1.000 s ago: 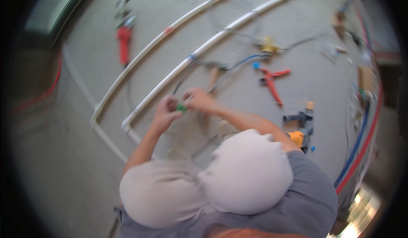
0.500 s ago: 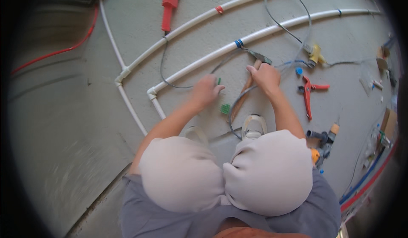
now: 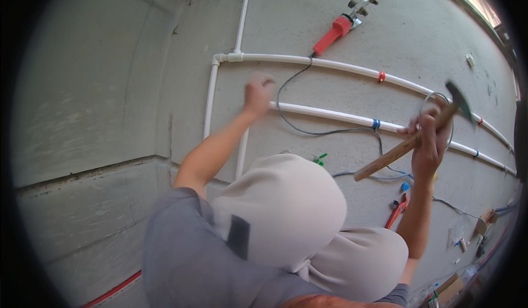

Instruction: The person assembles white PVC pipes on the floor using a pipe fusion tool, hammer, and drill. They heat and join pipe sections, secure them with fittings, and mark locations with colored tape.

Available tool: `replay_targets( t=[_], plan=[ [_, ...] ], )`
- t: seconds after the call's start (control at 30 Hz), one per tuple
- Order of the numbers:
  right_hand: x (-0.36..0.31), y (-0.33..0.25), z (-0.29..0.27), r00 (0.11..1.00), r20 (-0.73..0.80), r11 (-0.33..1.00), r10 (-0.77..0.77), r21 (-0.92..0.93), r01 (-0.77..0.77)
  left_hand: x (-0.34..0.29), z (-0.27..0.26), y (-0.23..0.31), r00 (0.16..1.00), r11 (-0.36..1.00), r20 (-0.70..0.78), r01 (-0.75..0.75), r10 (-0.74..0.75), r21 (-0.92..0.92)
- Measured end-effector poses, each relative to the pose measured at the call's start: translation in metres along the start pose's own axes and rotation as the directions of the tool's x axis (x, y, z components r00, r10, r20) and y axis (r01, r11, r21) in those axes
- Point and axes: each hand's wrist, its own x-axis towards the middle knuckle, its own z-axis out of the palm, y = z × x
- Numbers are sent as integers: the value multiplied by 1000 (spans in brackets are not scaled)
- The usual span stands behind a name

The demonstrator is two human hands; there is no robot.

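My right hand (image 3: 429,143) grips the wooden handle of a hammer (image 3: 388,158), raised over the floor on the right, its dark metal head (image 3: 460,100) pointing up and right. My left hand (image 3: 257,96), smeared by motion, is curled closed beside the near white pipe (image 3: 324,113); whatever it holds is hidden. The corner of that pipe is hidden behind my left hand and forearm. A far white pipe (image 3: 341,67) runs roughly alongside, joined to an elbow fitting (image 3: 220,59). Blue clips (image 3: 376,124) and red clips (image 3: 381,76) sit on the pipes.
A red pipe-welding iron (image 3: 333,36) lies beyond the pipes, its grey cable (image 3: 300,126) crossing them. Small green pieces (image 3: 320,159) lie by my knee. To the right are a blue cap (image 3: 405,187) and red pipe cutters (image 3: 397,212). A wall (image 3: 99,88) stands left.
My view has turned left. The hammer, lying on the floor under my right hand before, is now lifted in it. My left hand has moved away from the green pieces towards the pipe corner.
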Motion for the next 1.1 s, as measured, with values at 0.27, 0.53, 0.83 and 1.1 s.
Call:
replay_targets(
  t=[0.27, 0.53, 0.83, 1.1],
  plan=[
    [6, -4, 111, 626, 100, 582, 773, -502, -639, 47, 7, -103, 934, 967, -252, 245, -253, -63],
    [59, 26, 188, 725, 269, 670, 634, -660, -340, 57, 24, -110, 944, 998, -328, -45, 30, -39],
    [54, 130, 289, 843, 269, 673, 467, -726, -141, 55, 22, -106, 944, 999, -327, -38, 49, 39],
    [60, 149, 300, 832, 356, 628, 426, -778, 11, 57, 19, -102, 943, 1000, -334, -4, 5, 5]
  ],
)
